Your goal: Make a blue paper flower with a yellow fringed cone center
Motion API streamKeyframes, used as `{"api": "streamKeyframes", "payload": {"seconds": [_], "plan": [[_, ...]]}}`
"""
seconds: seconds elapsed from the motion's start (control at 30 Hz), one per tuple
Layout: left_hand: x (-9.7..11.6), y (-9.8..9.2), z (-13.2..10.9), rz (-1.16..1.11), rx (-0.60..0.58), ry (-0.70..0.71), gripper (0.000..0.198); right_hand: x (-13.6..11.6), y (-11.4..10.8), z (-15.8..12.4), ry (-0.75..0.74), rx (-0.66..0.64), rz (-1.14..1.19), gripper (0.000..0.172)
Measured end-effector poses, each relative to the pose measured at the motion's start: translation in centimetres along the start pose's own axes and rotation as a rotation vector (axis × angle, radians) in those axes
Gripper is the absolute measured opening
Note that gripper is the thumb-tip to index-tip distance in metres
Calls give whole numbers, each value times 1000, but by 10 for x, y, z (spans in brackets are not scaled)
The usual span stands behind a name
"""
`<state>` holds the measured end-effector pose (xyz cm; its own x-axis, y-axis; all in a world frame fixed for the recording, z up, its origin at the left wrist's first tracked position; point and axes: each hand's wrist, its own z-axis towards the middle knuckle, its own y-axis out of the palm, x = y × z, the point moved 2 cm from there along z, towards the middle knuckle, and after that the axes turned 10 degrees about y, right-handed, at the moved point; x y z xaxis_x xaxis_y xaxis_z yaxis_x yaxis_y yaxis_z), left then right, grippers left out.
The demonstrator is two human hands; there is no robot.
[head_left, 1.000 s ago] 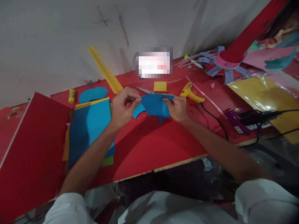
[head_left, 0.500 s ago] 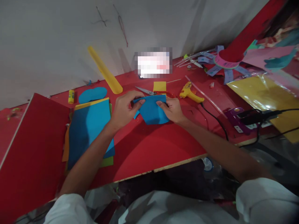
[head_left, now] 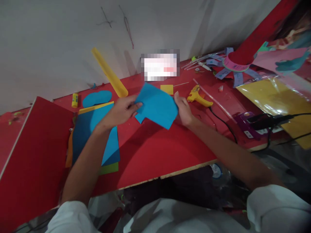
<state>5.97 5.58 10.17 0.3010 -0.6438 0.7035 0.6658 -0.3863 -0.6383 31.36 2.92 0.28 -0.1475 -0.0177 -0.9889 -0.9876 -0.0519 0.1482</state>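
A cut piece of blue craft paper (head_left: 156, 105) is tilted above the red table. My left hand (head_left: 125, 110) pinches its left edge between thumb and fingers. By its right edge is my right hand (head_left: 184, 108), thumb raised and fingers extended; whether its fingertips touch the paper is hard to see. Behind the paper lies a small yellow square (head_left: 167, 89). The scissors are hidden now. Left of my left hand, a stack of coloured sheets has a blue sheet (head_left: 85, 136) on top, with a rounded blue cutout (head_left: 97, 98) beyond it.
A yellow glue gun (head_left: 199, 97) lies right of my hands, its cord running to a purple power strip (head_left: 251, 124). A glue stick (head_left: 74, 100) stands at left, near a red board (head_left: 36, 155). A yellow paper strip (head_left: 109, 72) leans on the wall.
The blue paper has been turned and opened out flatter, now covering the scissors. My right hand's thumb has come off it, and my left hand has shifted slightly left.
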Motion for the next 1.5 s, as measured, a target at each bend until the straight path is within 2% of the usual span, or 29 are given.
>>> {"api": "streamKeyframes", "payload": {"seconds": [0.07,0.13,0.2,0.23,0.33,0.47,0.63,0.83,0.97,1.17,1.3,1.43,1.5], "plan": [[-5,2,1,-109,229,-57,47,0,6,-1,96,-29,159,61],[-7,14,2,-191,401,-96,52,-2,18,-7,139,-141,194,49],[-5,34,1,-212,493,-90,55,-4,34,-15,175,-323,123,56],[-3,46,0,-211,510,-84,55,-4,40,-19,181,-360,102,59],[4,77,-5,-164,499,-78,50,-1,48,-26,172,-347,45,61],[2,98,-11,-213,502,-76,48,6,40,-25,181,-120,-26,73],[-14,101,-12,-343,601,-114,55,8,28,-16,201,103,10,75],[-24,104,-15,-365,618,-147,55,14,16,-4,45,238,-127,76],[-26,105,-16,-379,630,-143,54,9,9,-2,-21,307,-215,77],[-31,106,-14,-483,615,-155,53,-9,3,-10,-178,338,-464,76],[-28,105,-14,-498,612,-164,54,-13,-1,-13,-285,362,-522,68],[-26,106,-13,-497,598,-164,56,-11,2,-13,-243,307,-464,67],[-26,106,-13,-500,582,-164,55,-10,7,-14,-199,228,-396,66]]}}
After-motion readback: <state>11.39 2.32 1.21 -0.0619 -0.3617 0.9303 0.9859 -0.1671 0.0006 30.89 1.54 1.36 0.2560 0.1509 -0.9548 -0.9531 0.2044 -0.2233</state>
